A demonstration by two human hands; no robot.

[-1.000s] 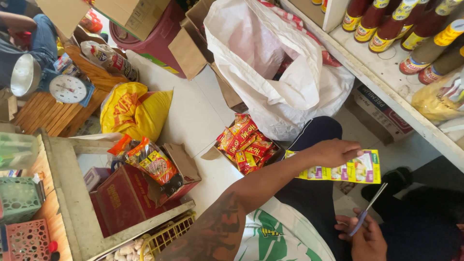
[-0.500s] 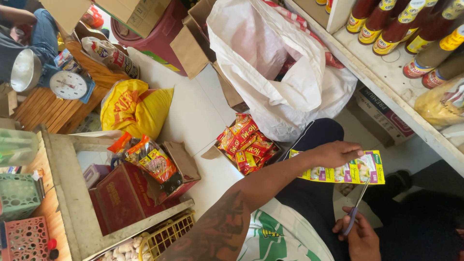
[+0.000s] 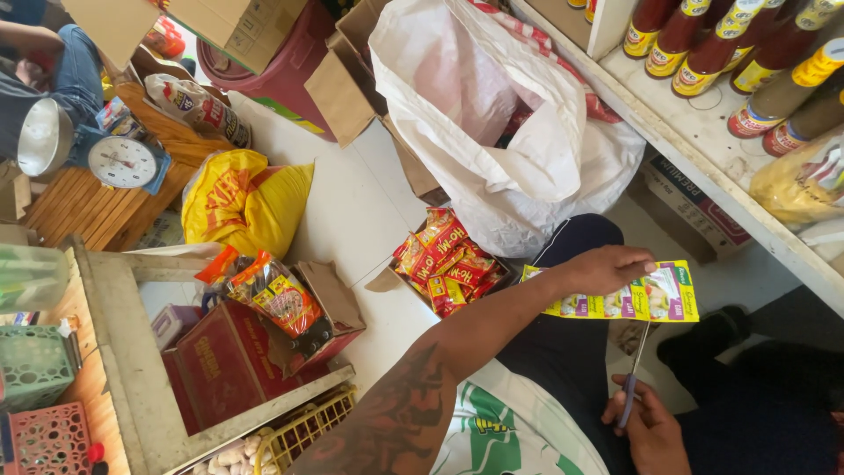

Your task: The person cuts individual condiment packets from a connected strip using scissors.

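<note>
Here the left hand (image 3: 607, 268) pinches a strip of yellow-green sachets (image 3: 646, 299) from above, holding it stretched out level over the person's dark-trousered lap. The strip runs from under the hand out past the fingertips toward the shelf of sauce bottles (image 3: 703, 44). Below it, the right hand (image 3: 651, 431) is closed around the blue handles of a pair of scissors (image 3: 631, 378), whose blades point up and reach the strip's lower edge. An open box of red noodle packets (image 3: 444, 255) lies on the floor just beside the left forearm, near a white sack (image 3: 519, 123).
</note>
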